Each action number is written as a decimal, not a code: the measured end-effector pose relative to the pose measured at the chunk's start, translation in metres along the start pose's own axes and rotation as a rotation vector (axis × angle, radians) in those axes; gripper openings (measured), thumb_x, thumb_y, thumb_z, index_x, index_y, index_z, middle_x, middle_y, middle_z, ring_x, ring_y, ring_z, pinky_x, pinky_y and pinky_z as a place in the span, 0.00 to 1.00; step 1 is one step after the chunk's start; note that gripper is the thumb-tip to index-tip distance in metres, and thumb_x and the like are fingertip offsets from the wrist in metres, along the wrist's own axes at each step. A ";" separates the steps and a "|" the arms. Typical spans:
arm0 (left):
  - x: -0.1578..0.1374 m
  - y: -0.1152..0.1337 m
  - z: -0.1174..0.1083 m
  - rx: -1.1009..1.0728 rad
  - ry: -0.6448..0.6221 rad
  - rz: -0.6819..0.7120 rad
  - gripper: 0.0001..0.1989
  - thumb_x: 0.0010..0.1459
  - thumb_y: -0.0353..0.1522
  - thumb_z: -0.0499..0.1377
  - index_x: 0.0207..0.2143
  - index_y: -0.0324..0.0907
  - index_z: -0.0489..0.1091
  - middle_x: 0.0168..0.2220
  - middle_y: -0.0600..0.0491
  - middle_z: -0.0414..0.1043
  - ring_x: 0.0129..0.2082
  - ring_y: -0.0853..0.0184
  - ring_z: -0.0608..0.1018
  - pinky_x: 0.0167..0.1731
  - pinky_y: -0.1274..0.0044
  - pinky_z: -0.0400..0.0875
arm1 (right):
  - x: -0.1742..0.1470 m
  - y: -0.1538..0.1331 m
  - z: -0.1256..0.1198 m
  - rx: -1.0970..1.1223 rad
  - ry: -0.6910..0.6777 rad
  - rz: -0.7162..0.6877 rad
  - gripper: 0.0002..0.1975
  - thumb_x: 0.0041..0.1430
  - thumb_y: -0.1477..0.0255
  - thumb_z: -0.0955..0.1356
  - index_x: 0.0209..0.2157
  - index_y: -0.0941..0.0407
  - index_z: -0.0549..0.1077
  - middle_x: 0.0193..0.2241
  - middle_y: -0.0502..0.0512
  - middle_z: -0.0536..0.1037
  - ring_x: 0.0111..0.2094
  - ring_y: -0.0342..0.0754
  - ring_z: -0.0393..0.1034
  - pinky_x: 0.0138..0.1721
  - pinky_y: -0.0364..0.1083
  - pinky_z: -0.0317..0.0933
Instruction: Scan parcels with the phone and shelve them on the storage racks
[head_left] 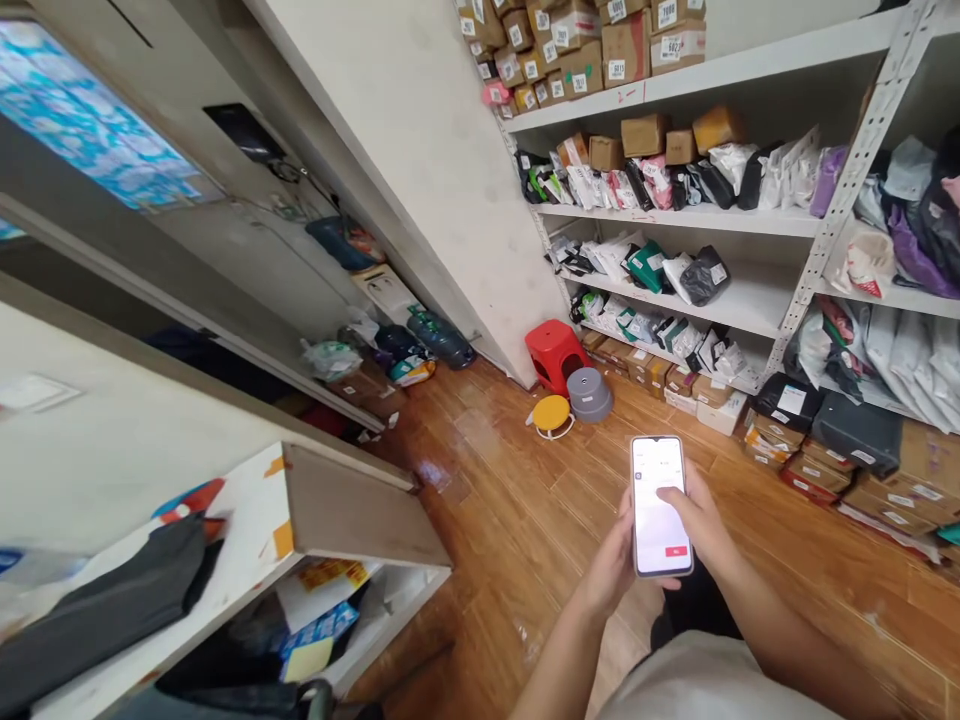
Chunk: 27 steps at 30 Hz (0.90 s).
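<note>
A smartphone [655,530] is held upright in front of me, its lit screen mostly white with a red button near the bottom. My left hand [611,565] wraps round its left edge and lower back. On the right side, my right hand [701,515] also closes on the phone, its thumb lying over the middle of the screen. The fingers behind the phone are largely hidden. The words on the screen are too small to read.
White shelves [675,222] with several parcels stand ahead and right; boxes [652,372] line the floor below. A red stool [555,355], a grey stool [589,393] and a yellow-topped seat [551,413] stand by the wall. A white counter [247,500] is at left.
</note>
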<state>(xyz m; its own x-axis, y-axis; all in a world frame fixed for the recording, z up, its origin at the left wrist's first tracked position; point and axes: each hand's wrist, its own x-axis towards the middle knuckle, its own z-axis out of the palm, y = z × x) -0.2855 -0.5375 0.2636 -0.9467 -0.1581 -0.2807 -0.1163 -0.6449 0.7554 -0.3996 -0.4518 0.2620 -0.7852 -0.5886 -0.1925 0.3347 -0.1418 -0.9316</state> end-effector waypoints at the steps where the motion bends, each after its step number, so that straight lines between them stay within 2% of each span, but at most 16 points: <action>1: 0.010 0.006 -0.005 0.000 -0.001 -0.003 0.45 0.60 0.55 0.59 0.72 0.58 0.42 0.67 0.43 0.59 0.49 0.50 0.78 0.24 0.76 0.78 | 0.011 -0.002 0.003 -0.003 0.006 -0.002 0.21 0.44 0.69 0.70 0.44 0.50 0.71 0.30 0.47 0.79 0.31 0.52 0.72 0.33 0.48 0.66; 4: 0.046 0.023 -0.022 -0.001 -0.019 -0.010 0.43 0.60 0.54 0.60 0.72 0.58 0.45 0.68 0.45 0.59 0.52 0.49 0.77 0.28 0.74 0.79 | 0.051 -0.005 0.007 -0.004 0.001 -0.010 0.20 0.42 0.70 0.70 0.41 0.50 0.70 0.30 0.48 0.79 0.31 0.52 0.72 0.32 0.48 0.66; 8: 0.112 0.051 -0.043 0.000 -0.033 0.019 0.37 0.62 0.52 0.60 0.69 0.55 0.54 0.67 0.48 0.61 0.58 0.49 0.73 0.45 0.64 0.79 | 0.124 -0.007 0.004 0.006 -0.030 -0.027 0.18 0.40 0.71 0.70 0.37 0.50 0.70 0.32 0.48 0.79 0.32 0.53 0.73 0.33 0.49 0.67; 11: 0.170 0.077 -0.056 0.006 -0.021 0.083 0.33 0.62 0.50 0.60 0.67 0.53 0.60 0.65 0.50 0.65 0.62 0.51 0.69 0.57 0.63 0.71 | 0.187 -0.012 -0.002 0.030 -0.065 -0.026 0.22 0.40 0.72 0.70 0.42 0.50 0.70 0.33 0.48 0.80 0.34 0.54 0.73 0.36 0.50 0.67; 13: 0.209 0.096 -0.064 -0.009 -0.023 0.113 0.32 0.62 0.49 0.61 0.66 0.53 0.62 0.65 0.51 0.64 0.64 0.51 0.67 0.59 0.63 0.69 | 0.229 -0.017 -0.007 0.058 -0.103 -0.019 0.24 0.43 0.70 0.69 0.46 0.50 0.70 0.37 0.50 0.81 0.37 0.54 0.74 0.38 0.50 0.68; 16: 0.260 0.123 -0.075 -0.060 -0.061 0.083 0.34 0.64 0.48 0.60 0.68 0.54 0.57 0.66 0.50 0.64 0.63 0.49 0.69 0.55 0.60 0.72 | 0.282 -0.026 -0.019 0.077 -0.173 0.014 0.27 0.45 0.69 0.67 0.51 0.50 0.72 0.44 0.52 0.82 0.41 0.56 0.75 0.39 0.51 0.68; 20: 0.315 0.150 -0.085 -0.090 -0.066 0.053 0.33 0.64 0.48 0.59 0.69 0.54 0.56 0.64 0.49 0.65 0.59 0.48 0.72 0.48 0.60 0.78 | 0.334 -0.032 -0.032 0.042 -0.209 0.072 0.25 0.47 0.70 0.67 0.50 0.51 0.76 0.43 0.53 0.83 0.43 0.57 0.76 0.41 0.52 0.69; 24: 0.358 0.170 -0.093 -0.096 -0.053 0.060 0.35 0.62 0.48 0.61 0.68 0.52 0.57 0.63 0.47 0.67 0.59 0.47 0.72 0.46 0.62 0.80 | 0.377 -0.035 -0.030 0.023 -0.177 0.048 0.23 0.50 0.69 0.67 0.50 0.51 0.77 0.48 0.54 0.82 0.52 0.60 0.72 0.53 0.56 0.64; 27: 0.386 0.188 -0.104 -0.106 -0.081 0.030 0.37 0.61 0.48 0.62 0.70 0.54 0.54 0.64 0.48 0.66 0.58 0.47 0.73 0.43 0.62 0.81 | 0.409 -0.039 -0.022 0.011 -0.150 0.019 0.21 0.50 0.68 0.67 0.48 0.51 0.78 0.49 0.53 0.82 0.54 0.61 0.71 0.56 0.57 0.62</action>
<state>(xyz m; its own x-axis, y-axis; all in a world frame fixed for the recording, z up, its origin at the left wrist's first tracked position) -0.6414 -0.7974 0.2354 -0.9709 -0.1202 -0.2070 -0.0592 -0.7172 0.6944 -0.7451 -0.6697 0.2125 -0.6923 -0.7033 -0.1616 0.3553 -0.1372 -0.9246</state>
